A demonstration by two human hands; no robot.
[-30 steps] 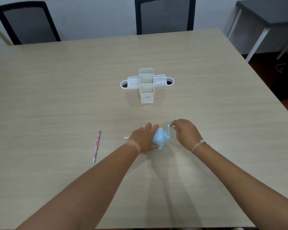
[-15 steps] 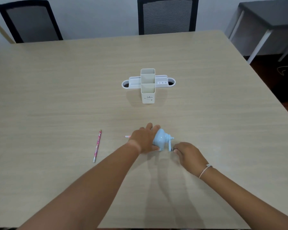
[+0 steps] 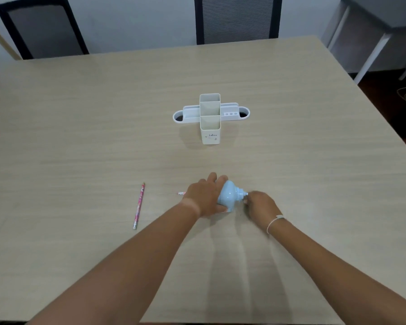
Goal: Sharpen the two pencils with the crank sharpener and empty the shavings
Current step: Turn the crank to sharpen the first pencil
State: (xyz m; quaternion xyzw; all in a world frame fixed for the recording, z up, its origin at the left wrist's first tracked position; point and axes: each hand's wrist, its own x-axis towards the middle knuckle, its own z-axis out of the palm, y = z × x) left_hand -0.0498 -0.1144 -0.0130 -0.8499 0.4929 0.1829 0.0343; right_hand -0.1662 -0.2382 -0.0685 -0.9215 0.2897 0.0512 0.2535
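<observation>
Two hands work near the table's [image 3: 80,141] front edge: my left hand [image 3: 203,197] grips the blue sharpener [image 3: 229,195], my right hand [image 3: 259,205] pinches its crank. One pencil [image 3: 181,193] sits inside, being sharpened; next, the spare pencil [image 3: 138,205] lying left.

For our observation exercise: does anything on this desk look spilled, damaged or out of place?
Nothing stands out. The left hand grips the pale blue crank sharpener, a pencil end poking out beside that hand; the right hand is at the crank. The pink patterned pencil lies loose on the wooden table. No shavings visible.
</observation>
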